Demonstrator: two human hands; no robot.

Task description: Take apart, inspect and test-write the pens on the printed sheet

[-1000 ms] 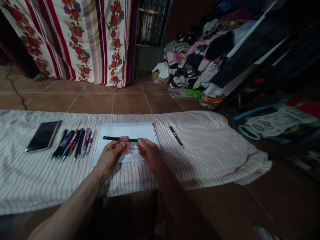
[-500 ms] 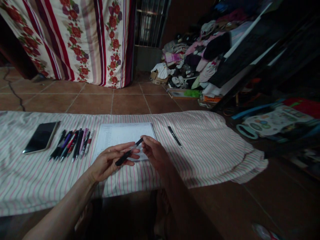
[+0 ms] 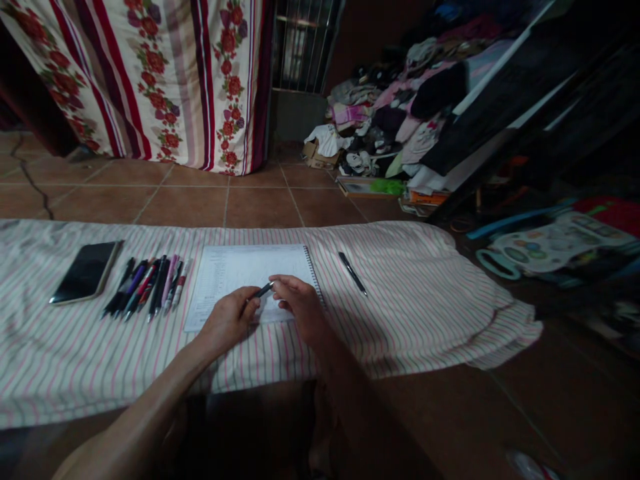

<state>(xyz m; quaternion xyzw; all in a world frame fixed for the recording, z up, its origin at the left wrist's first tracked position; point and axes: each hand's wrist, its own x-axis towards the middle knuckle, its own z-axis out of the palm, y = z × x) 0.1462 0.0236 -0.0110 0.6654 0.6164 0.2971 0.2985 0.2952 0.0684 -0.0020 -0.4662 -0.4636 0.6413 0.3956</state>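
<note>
Over the near part of a spiral notebook (image 3: 250, 263), both hands hold one dark pen (image 3: 263, 290). My left hand (image 3: 231, 319) is closed around one end of it. The fingertips of my right hand (image 3: 299, 298) pinch the other end. A second dark pen (image 3: 353, 274) lies on the striped cloth to the right of the notebook. Left of the notebook, several pens (image 3: 145, 287) in black, purple, red and pink lie side by side. The notebook is open to a page with faint writing, its spiral on the right edge.
A dark-screened phone (image 3: 86, 272) rests on the striped cloth (image 3: 425, 300) at the left. Beyond the cloth are a tiled floor (image 3: 190, 203), a floral curtain (image 3: 175, 80) and a heap of clothes (image 3: 390, 113). A toy-like panel (image 3: 545, 247) stands at the right.
My left fingers have closed round the pen, where they were spread beneath it before. My right hand has stayed on the pen's other end, slightly lower. The view has shifted a little.
</note>
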